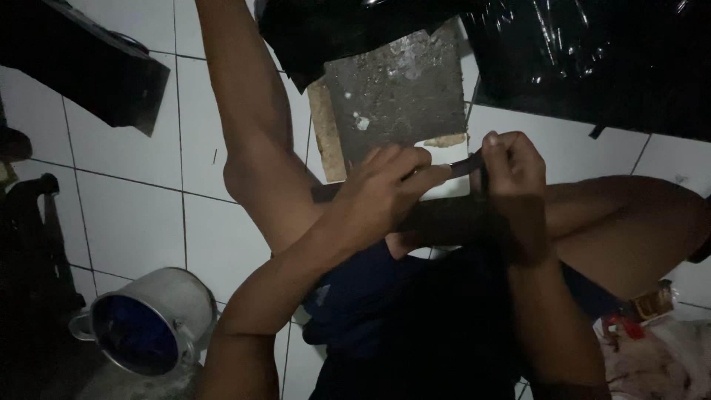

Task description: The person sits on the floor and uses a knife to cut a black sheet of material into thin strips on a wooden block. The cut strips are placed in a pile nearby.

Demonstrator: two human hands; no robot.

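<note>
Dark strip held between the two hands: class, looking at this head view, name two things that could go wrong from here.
1. The left hand and right hand pinch the dark strip by its ends; it might slip free in this dim light.
2. The metal pot lies tipped on the tiled floor beside the left arm; an elbow could knock it.

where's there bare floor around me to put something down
Bare white tiles lie left of your leg, between the dark box above and the metal pot below. A smaller patch sits right, under the black plastic. It is crowded ahead, where both hands work by the grey slab.
</note>
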